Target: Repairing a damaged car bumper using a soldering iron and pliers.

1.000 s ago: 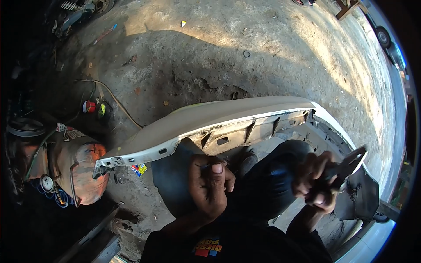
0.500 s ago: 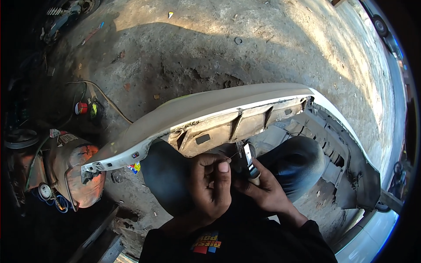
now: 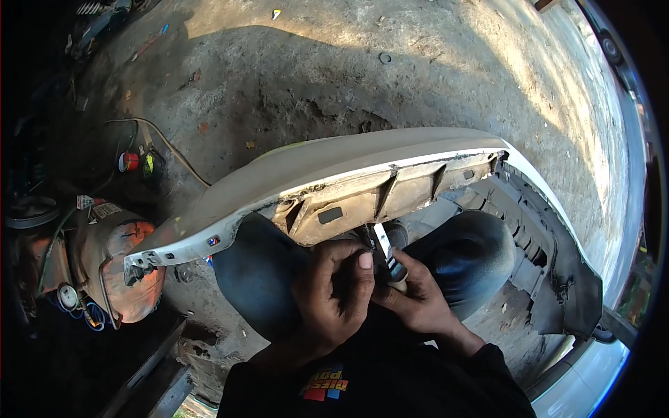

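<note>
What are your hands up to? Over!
Right hand: gripping shiny flat tool. Left hand: curled closed, contents unclear. Car bumper: curving across in front.

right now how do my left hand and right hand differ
The left hand is curled, thumb toward its fingers, and anything in it is too small to make out; the right hand plainly holds a tool with a bright metal part.
The left hand is nearer the left knee, the right hand the right knee.
Both are bare.
</note>
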`<move>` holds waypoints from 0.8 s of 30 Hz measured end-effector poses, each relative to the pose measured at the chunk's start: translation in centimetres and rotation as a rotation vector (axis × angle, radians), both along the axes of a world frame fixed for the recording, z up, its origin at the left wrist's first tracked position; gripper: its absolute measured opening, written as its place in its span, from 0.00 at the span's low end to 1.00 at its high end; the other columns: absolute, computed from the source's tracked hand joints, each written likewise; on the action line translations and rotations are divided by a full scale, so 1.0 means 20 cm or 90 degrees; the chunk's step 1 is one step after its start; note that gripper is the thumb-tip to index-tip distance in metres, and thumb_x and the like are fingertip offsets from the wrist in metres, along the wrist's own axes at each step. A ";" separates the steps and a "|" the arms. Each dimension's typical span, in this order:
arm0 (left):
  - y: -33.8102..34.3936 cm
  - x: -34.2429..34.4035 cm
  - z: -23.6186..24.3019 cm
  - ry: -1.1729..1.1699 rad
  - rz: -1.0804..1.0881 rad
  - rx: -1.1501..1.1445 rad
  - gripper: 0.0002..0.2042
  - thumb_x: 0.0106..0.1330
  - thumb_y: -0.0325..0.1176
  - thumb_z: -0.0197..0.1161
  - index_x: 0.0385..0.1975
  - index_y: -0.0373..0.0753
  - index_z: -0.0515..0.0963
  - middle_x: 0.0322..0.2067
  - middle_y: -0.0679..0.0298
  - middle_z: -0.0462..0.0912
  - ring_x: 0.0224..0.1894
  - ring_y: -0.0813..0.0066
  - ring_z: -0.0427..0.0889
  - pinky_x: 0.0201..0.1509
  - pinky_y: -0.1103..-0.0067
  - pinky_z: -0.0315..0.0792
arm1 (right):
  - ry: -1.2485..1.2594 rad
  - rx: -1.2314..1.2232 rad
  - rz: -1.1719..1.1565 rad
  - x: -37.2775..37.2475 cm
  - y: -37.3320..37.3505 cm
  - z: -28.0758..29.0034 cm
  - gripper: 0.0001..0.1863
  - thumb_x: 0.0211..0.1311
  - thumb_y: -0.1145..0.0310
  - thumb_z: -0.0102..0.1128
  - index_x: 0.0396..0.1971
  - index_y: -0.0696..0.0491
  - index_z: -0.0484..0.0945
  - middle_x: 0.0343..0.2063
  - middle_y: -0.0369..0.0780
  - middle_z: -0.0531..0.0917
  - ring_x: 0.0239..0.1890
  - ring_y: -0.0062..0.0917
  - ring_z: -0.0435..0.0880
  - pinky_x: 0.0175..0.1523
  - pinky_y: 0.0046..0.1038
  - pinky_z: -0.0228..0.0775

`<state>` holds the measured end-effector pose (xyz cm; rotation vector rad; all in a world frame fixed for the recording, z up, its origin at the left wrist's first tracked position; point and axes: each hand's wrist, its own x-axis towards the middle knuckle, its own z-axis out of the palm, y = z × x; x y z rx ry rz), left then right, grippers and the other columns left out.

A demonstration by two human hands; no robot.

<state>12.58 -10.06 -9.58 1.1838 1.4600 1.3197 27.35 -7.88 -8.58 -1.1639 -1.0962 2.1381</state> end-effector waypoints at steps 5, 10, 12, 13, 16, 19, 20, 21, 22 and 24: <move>0.00 0.00 0.01 -0.019 -0.007 -0.010 0.06 0.68 0.28 0.58 0.38 0.31 0.73 0.25 0.62 0.80 0.28 0.84 0.78 0.30 0.85 0.71 | -0.048 0.101 -0.001 -0.01 0.00 -0.05 0.32 0.60 0.77 0.61 0.65 0.60 0.61 0.55 0.49 0.74 0.59 0.33 0.73 0.61 0.29 0.64; 0.00 -0.02 0.01 -0.026 -0.001 -0.020 0.07 0.69 0.28 0.57 0.40 0.30 0.73 0.26 0.62 0.80 0.28 0.84 0.78 0.31 0.85 0.72 | -0.111 0.299 -0.002 -0.04 0.02 -0.05 0.29 0.60 0.76 0.62 0.62 0.59 0.65 0.49 0.50 0.77 0.53 0.34 0.79 0.53 0.29 0.71; 0.00 -0.02 0.02 -0.039 -0.007 -0.029 0.07 0.69 0.28 0.56 0.40 0.30 0.73 0.27 0.62 0.80 0.27 0.84 0.77 0.31 0.85 0.72 | -0.110 0.318 -0.011 -0.05 0.01 -0.06 0.29 0.60 0.76 0.62 0.62 0.59 0.66 0.49 0.50 0.77 0.52 0.35 0.79 0.53 0.29 0.72; 0.00 -0.02 0.02 -0.053 -0.014 -0.040 0.07 0.69 0.28 0.56 0.40 0.30 0.73 0.27 0.62 0.79 0.27 0.84 0.77 0.31 0.85 0.72 | -0.111 0.337 -0.021 -0.05 0.01 -0.06 0.29 0.59 0.75 0.63 0.61 0.59 0.66 0.49 0.50 0.77 0.52 0.35 0.79 0.53 0.29 0.72; -0.01 -0.02 0.01 -0.071 -0.012 -0.053 0.07 0.69 0.28 0.56 0.40 0.30 0.73 0.28 0.62 0.80 0.27 0.84 0.77 0.32 0.84 0.72 | -0.116 0.327 -0.011 -0.04 0.02 -0.07 0.29 0.59 0.75 0.63 0.61 0.59 0.67 0.49 0.50 0.77 0.52 0.36 0.79 0.53 0.30 0.72; -0.02 -0.03 0.00 -0.056 -0.007 -0.044 0.07 0.69 0.28 0.56 0.40 0.30 0.73 0.28 0.61 0.80 0.28 0.82 0.78 0.32 0.84 0.73 | -0.128 0.374 -0.024 -0.06 0.02 -0.07 0.29 0.59 0.75 0.63 0.62 0.59 0.66 0.49 0.51 0.77 0.52 0.36 0.79 0.54 0.30 0.71; -0.02 -0.02 0.00 -0.057 -0.008 -0.043 0.07 0.69 0.28 0.56 0.40 0.30 0.73 0.28 0.61 0.80 0.28 0.82 0.78 0.32 0.84 0.73 | -0.130 0.375 -0.024 -0.06 0.02 -0.06 0.29 0.59 0.75 0.63 0.62 0.59 0.66 0.49 0.51 0.77 0.52 0.36 0.79 0.54 0.30 0.71; -0.02 -0.02 0.00 -0.046 -0.014 -0.051 0.07 0.69 0.28 0.56 0.40 0.30 0.73 0.28 0.60 0.80 0.29 0.81 0.79 0.33 0.83 0.73 | -0.128 0.359 -0.017 -0.05 0.03 -0.06 0.30 0.59 0.76 0.63 0.62 0.59 0.66 0.49 0.51 0.76 0.52 0.36 0.79 0.54 0.30 0.71; -0.02 -0.02 0.01 -0.033 -0.019 -0.060 0.07 0.69 0.27 0.56 0.40 0.30 0.73 0.29 0.60 0.80 0.29 0.80 0.80 0.33 0.83 0.73 | -0.125 0.343 -0.010 -0.05 0.03 -0.05 0.30 0.59 0.76 0.63 0.62 0.59 0.66 0.49 0.51 0.76 0.52 0.36 0.79 0.54 0.30 0.71; -0.03 -0.03 0.01 -0.027 -0.019 -0.063 0.07 0.69 0.27 0.56 0.40 0.30 0.74 0.29 0.59 0.81 0.30 0.79 0.80 0.33 0.82 0.74 | -0.117 0.342 -0.007 -0.05 0.02 -0.06 0.30 0.59 0.76 0.63 0.62 0.59 0.66 0.49 0.51 0.76 0.52 0.36 0.79 0.54 0.30 0.71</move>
